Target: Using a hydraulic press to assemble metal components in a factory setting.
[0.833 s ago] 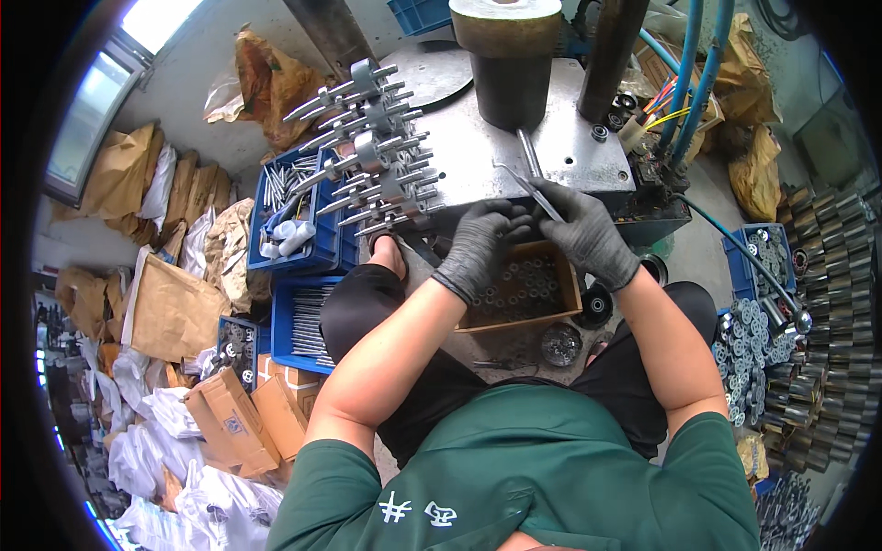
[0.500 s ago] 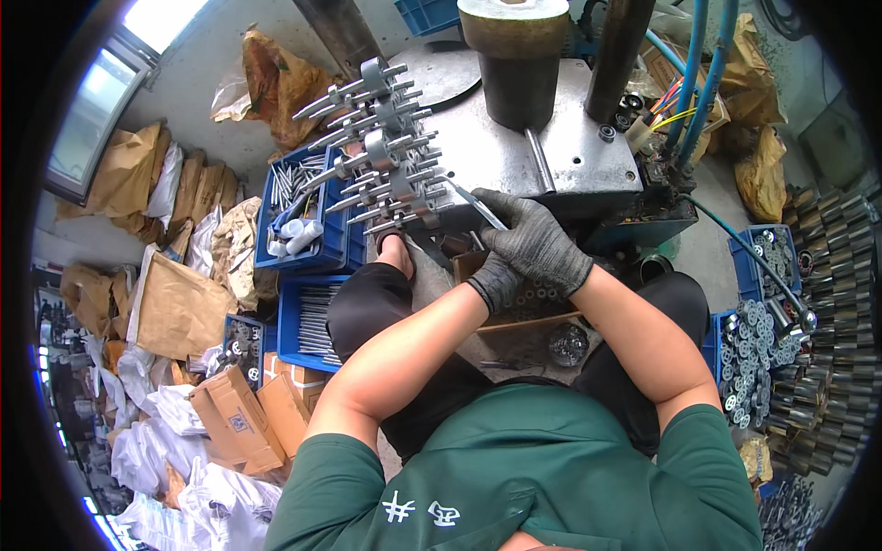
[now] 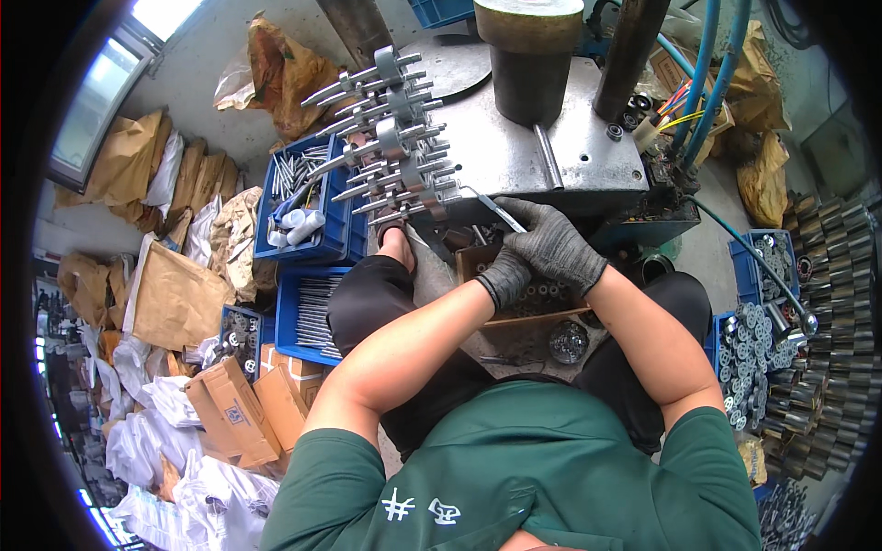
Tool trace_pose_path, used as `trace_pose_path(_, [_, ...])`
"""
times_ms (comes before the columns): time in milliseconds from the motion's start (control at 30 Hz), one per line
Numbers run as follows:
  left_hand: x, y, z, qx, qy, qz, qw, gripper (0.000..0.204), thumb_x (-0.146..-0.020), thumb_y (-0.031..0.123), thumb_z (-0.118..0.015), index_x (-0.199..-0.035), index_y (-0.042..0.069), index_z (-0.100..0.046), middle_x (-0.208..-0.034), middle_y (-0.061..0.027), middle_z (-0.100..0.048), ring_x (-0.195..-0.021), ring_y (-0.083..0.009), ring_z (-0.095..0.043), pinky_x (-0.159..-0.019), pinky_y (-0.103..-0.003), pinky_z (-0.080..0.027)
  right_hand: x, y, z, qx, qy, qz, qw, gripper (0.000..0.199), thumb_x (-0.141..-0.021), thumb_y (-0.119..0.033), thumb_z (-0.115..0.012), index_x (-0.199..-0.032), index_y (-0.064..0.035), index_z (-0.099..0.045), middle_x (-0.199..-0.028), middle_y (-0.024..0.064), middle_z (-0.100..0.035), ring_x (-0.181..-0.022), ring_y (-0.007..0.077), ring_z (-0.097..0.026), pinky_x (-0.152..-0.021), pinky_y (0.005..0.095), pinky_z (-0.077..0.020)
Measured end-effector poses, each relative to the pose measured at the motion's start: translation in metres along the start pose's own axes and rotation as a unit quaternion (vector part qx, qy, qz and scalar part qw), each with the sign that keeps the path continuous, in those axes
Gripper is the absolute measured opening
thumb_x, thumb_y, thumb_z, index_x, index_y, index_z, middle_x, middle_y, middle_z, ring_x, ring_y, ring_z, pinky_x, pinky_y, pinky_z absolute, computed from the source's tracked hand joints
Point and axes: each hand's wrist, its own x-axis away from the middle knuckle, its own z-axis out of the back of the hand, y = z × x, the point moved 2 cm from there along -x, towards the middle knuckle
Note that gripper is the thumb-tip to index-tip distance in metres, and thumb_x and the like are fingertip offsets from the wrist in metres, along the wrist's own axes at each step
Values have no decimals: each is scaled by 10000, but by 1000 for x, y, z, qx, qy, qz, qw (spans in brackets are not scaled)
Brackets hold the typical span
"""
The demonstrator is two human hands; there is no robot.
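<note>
Both my hands wear grey knit gloves and meet in front of the press table. My right hand (image 3: 557,242) is closed round a thin metal shaft (image 3: 504,217), which points up and to the left with a narrower tip. My left hand (image 3: 507,276) is tucked against the underside of the right; its fingers are hidden, so I cannot tell what they hold. Left of the shaft tip, several grey metal rings with shafts through them (image 3: 390,138) stand in a row along the table's edge. Beneath my hands is an open box (image 3: 533,321) with small round metal parts.
The steel press table (image 3: 588,170) carries a thick round ram (image 3: 528,73) and a loose rod (image 3: 548,158). Blue bins (image 3: 287,317) of shafts stand left; another bin with toothed discs (image 3: 749,354) stands right. Blue hoses (image 3: 726,87) hang at the right. Cardboard (image 3: 234,413) lies lower left.
The whole view has shifted slightly, with the press and ring row appearing a little further right. My hands also appear slightly right and lower, the shaft still in my right hand.
</note>
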Motion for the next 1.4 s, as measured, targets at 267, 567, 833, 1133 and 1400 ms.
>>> trace_pose_path(267, [8,-5,-2,-244,-50,121,961,438,-1086,394,-388,-1390,79,-405,-1275,-176,-581,-1116,-372,-650,-871,-503,-590,-33,-11,6,-17,10,9,1000,591,-805,-101,-637,-1374,43,-562,-1109,141,-716,-953,147,-663,-866,280,-542])
trace_pose_path(567, [2,-10,11,-268,-94,88,955,302,-1041,241,-496,-1267,41,-502,-1134,-145,-657,-889,-293,-696,-750,-446,-596,-49,-12,2,-140,-42,-61,987,610,-804,-110,-674,-1396,-9,-568,-1002,97,-721,-879,110,-650,-792,257,-543])
trace_pose_path(833, [18,3,-18,-234,-38,141,961,183,-968,97,-535,-1131,26,-578,-998,-141,-690,-790,-218,-691,-646,-355,-566,-60,-8,23,-23,-46,-33,998,554,-767,-121,-630,-1317,-59,-652,-982,195,-745,-820,214,-704,-789,315,-560])
trace_pose_path(1133, [-1,-4,8,-207,-55,81,973,273,-917,31,-557,-1190,32,-561,-1035,-110,-674,-848,-230,-677,-693,-351,-572,-61,-4,16,-54,-63,-19,996,591,-749,-88,-628,-1338,-60,-642,-934,169,-750,-793,190,-693,-756,307,-558])
trace_pose_path(1400, [-17,-3,19,-388,-57,28,919,245,-1036,78,-422,-1242,-9,-525,-1063,-138,-683,-889,-234,-711,-718,-305,-618,-69,9,-9,-103,-35,16,994,552,-779,-122,-680,-1325,-51,-648,-903,123,-744,-745,149,-663,-715,283,-550])
